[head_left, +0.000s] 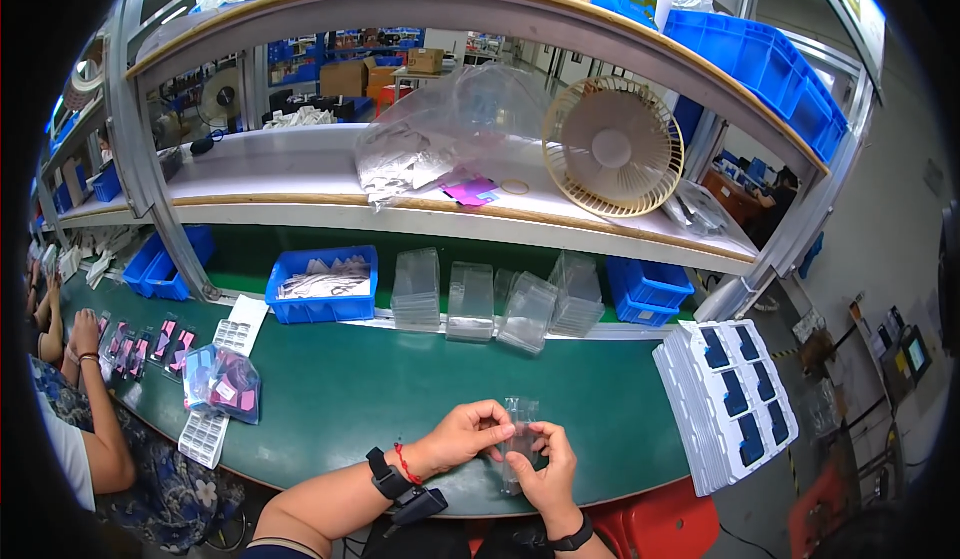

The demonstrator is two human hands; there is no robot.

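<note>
**Both hands on a clear plastic case at the near edge**

We hold a small clear plastic case [520, 437] with our left hand [465, 437] and right hand [548, 471], both closed on it, above the near edge of the green counter [400, 379]. Stacks of clear cases [470, 301] stand at the far edge.

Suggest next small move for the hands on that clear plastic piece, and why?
Probably pull the clear plastic piece open with the fingertips. Both the left hand and right hand pinch it just above the green table edge, and no insert is in either hand; the stacks of clear packs stand farther back.
</note>
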